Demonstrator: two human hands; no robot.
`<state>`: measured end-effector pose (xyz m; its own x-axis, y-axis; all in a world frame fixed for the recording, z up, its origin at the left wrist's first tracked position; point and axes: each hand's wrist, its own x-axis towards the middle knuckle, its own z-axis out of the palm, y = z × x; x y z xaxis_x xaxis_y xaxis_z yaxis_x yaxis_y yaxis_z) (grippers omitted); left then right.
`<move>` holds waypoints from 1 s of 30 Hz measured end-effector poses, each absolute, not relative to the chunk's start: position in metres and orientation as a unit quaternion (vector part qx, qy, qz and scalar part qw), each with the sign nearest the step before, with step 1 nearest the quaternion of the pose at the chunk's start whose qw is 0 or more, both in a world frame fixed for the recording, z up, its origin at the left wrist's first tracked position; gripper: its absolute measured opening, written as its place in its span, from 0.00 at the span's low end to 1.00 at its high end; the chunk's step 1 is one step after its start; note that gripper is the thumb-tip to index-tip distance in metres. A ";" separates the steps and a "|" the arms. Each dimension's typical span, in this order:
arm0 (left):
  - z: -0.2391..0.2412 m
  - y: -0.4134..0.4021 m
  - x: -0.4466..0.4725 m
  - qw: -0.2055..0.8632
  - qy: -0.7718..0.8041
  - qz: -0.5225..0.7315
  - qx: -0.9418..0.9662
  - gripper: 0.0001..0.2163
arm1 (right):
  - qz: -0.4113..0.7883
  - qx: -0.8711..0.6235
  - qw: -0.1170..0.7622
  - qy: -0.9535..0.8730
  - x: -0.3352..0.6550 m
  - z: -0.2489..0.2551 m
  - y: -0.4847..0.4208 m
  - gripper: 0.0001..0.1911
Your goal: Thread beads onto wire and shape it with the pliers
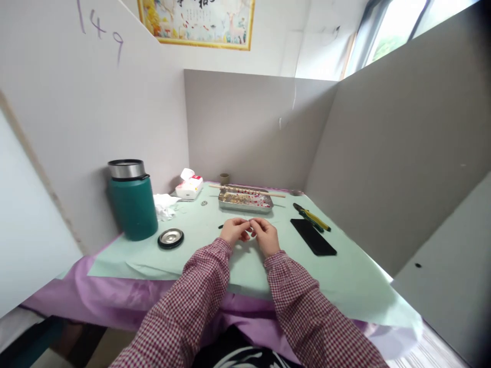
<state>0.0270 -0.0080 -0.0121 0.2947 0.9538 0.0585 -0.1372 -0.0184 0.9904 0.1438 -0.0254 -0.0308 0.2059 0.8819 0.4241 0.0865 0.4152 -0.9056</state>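
L hand & R hand meet just this side of the metal tray, tips pinched together; can't tell on what, if anything. Tray's straight beyond them, long axis approx. L–R, neither hand clearly nearer. Pale rod lies lengthwise over it, ends overhanging.

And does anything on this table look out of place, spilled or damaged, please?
Slightly: the crumpled white tissue lies heaped beside the green flask, looking untidy. The pale stick lies slantwise across the metal tray, its ends reaching past the rim. I see no clear spill or damage.
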 end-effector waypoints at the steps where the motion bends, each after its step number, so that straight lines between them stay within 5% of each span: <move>1: -0.011 -0.009 0.027 0.588 0.375 0.451 0.558 0.12 | 0.318 -0.445 0.641 -0.539 0.144 -0.031 -0.025 0.16; 30: -0.012 -0.010 0.027 0.562 0.370 0.402 0.622 0.05 | 0.318 -0.459 0.616 -0.556 0.150 -0.027 -0.031 0.20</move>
<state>0.0275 -0.0101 -0.0120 0.4040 0.9109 0.0839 0.0086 -0.0955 0.9954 0.1495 -0.0307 -0.0269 0.1798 0.9022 0.3920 0.1186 0.3757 -0.9191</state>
